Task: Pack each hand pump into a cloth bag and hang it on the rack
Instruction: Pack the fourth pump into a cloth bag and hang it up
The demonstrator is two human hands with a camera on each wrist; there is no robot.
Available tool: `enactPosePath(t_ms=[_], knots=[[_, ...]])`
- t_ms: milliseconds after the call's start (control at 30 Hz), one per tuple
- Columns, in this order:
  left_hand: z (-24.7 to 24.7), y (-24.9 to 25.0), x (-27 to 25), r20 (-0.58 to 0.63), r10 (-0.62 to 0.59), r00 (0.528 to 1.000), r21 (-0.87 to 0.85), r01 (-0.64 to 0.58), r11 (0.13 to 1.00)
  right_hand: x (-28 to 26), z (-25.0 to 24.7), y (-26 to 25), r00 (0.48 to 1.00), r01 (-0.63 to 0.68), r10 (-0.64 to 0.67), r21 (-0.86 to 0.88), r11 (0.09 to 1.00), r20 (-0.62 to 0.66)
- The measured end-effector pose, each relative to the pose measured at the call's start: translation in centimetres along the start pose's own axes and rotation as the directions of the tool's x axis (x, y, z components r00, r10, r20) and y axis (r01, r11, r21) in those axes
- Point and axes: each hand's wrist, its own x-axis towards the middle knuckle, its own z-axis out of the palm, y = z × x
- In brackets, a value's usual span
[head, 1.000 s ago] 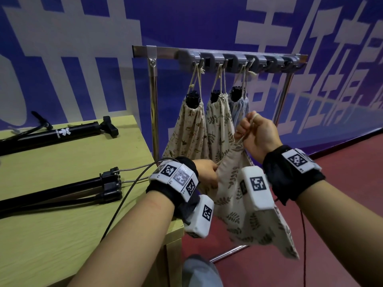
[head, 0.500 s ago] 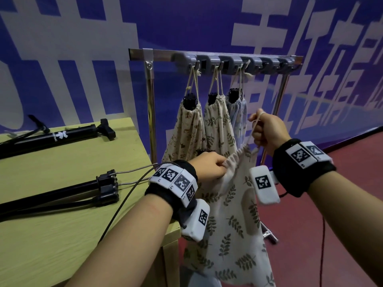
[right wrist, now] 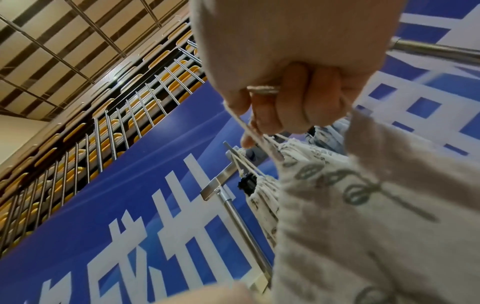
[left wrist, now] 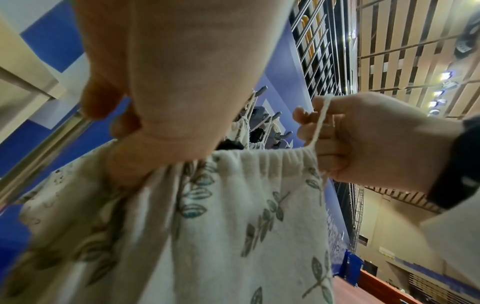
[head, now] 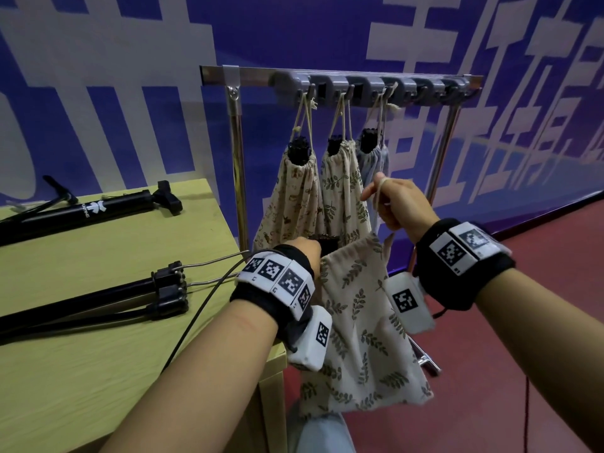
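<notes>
Hand pumps packed: three cloth bags (head: 295, 194) are seen hanging from hooks at the left end of the rack (head: 340, 80), a dark pump top poking from the gathered mouth of each.
Bag in hand: a fourth, leaf-print bag (head: 359, 325) is held in front of the rack, below the hooks and not yet hung; a dark shape, judged to be a pump, shows at its mouth.
Left hand (head: 305, 251): the left edge of the bag's mouth is gripped by curled fingers.
Right hand (head: 397, 207): the drawstring (left wrist: 320, 121) is held in a closed fist, raised above the mouth.
Step judged in hand: the mouth is being cinched, with the hanging to follow.
Left to do: at least two pumps (head: 88, 214) lie unpacked on the table (head: 98, 371) at the left; free hooks are seen at the rack's right end.
Left wrist view only: the puckered hem and the string running up over the right fist are shown close.
Right wrist view only: string strands leaving the fist are shown from beneath, with the hung bags beyond.
Head view only: the pumps on the table and the whole row of hooks appear.
</notes>
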Motion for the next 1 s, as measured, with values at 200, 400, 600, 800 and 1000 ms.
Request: enactPosePath(t_ms=[200, 400, 600, 800, 1000], knots=[[0.3, 0.4, 0.8, -0.127, 0.232, 0.964, -0.114, -0.246, 0.962, -0.7, 0.9, 0.2, 0.993, -0.063, 0.097, -0.373, 0.926, 0.071], [0.4, 1.0, 0.3, 0.096, 0.242, 0.965, 0.02, -0.245, 0.969, -0.3, 1.6, 3.4, 0.937, -0.249, 0.346, -0.593, 0.766, 0.054], [2.2, 0.4, 1.8, 0.265, 0.029, 0.964, 0.209, -0.086, 0.974, -0.8, 1.4, 3.4, 0.937, -0.262, 0.343, -0.525, 0.81, 0.061], [2.5, -1.1, 2.4, 0.253, -0.066, 0.965, 0.309, -0.016, 0.951, -0.6, 1.1, 2.0, 0.971, -0.206, 0.236, -0.378, 0.902, 0.033], [1.8, -0.6, 1.6, 0.072, -0.079, 0.994, 0.204, 0.063, 0.977, -0.7, 1.1, 1.1, 0.987, -0.162, 0.161, -0.237, 0.958, -0.021]])
